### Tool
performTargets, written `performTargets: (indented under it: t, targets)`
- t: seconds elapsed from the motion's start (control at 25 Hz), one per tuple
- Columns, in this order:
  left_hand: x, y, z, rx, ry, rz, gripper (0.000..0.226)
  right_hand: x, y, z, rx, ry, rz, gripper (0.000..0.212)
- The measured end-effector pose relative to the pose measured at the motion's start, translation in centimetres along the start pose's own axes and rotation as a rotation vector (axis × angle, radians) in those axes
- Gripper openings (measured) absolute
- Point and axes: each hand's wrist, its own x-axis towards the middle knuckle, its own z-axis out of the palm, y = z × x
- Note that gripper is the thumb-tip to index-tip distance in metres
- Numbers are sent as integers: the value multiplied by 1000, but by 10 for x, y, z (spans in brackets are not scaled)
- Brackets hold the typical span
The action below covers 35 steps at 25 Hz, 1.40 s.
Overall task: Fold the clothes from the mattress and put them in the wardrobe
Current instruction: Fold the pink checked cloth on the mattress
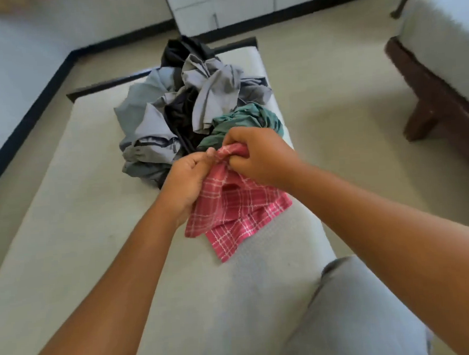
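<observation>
I've got the red checked cloth (235, 204) pinched at its top edge in both hands, left hand (185, 177) and right hand (256, 156), over the mattress (65, 215). The pile of clothes (185, 111) behind it lies unfolded; I'd say we've barely started.

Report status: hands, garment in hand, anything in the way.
Hands: left hand and right hand both pinch the red plaid garment at its top edge. Garment unfolded, draping onto the mattress. Behind it, clothes pile, not in the way.
</observation>
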Motion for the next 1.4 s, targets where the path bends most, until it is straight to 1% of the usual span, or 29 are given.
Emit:
performTargets:
  t: [0.08, 0.12, 0.2, 0.28, 0.36, 0.44, 0.52, 0.56, 0.64, 0.72, 0.76, 0.8, 0.84, 0.92, 0.96, 1.04, 1.08, 1.12, 1.2, 1.24, 1.32, 1.4]
  targets:
    - [-26, -23, -13, -105, -84, -34, 35, -31, -19, 20, -61, 104, 43, 12]
    - [-41, -34, -21, -165, -132, -39, 28, -43, -32, 31, -124, 136, 30, 11]
    - [-62, -50, -31, -356, -166, -57, 19, -54, -55, 48, -230, 181, -22, 9]
    - [-81, -60, -41, -577, -153, -115, 25, -61, -78, 64, -275, 221, -31, 9]
    - [-92, -64, -46, -709, -99, -209, 29, -68, -94, 73, -238, 207, 1, 7]
    - [-100, -64, -58, -765, -16, -258, 17, -69, -108, 81, -245, 151, 30, 8]
    - [-103, -60, -70, -785, 62, -258, 11, -65, -117, 86, -212, 145, 29, 8]
    - [-104, -56, -74, -759, 100, -241, 13, -62, -118, 87, -164, 160, 41, 9]
    - [-105, -44, -84, -712, 199, -188, 17, -57, -119, 83, 17, 216, 131, 12]
    - [-103, -31, -97, -728, 305, -144, 10, -55, -116, 67, 236, 279, 241, 16]
    - [-100, -25, -105, -732, 374, -114, 5, -53, -112, 57, 279, 316, 277, 20]
    - [-97, -21, -116, -703, 455, -79, 4, -51, -105, 46, 261, 355, 294, 21]
    - [-94, -18, -126, -648, 532, -42, 9, -49, -99, 35, 222, 391, 306, 19]
    - [-95, -10, -144, -548, 613, 49, 17, -46, -85, 15, 142, 444, 342, 9]
    - [-96, -5, -152, -512, 619, 89, 20, -44, -79, 8, 128, 468, 358, 7]
    - [-98, 3, -169, -427, 608, 142, 22, -39, -69, -9, 111, 474, 372, 12]
    - [-98, 6, -179, -364, 603, 168, 23, -35, -67, -17, 134, 465, 378, 13]
    - [-97, 11, -189, -293, 595, 203, 26, -29, -66, -26, 211, 458, 387, 14]
    - [-94, 20, -206, -85, 599, 269, 34, -16, -68, -42, 438, 446, 412, 12]
    - [-91, 26, -212, 73, 651, 296, 36, -9, -72, -51, 508, 440, 409, 12]
    - [-82, 39, -224, 396, 840, 371, 28, 8, -80, -64, 527, 434, 336, 19]
    - [-74, 54, -235, 585, 1000, 455, 19, 24, -93, -69, 466, 475, 265, 21]
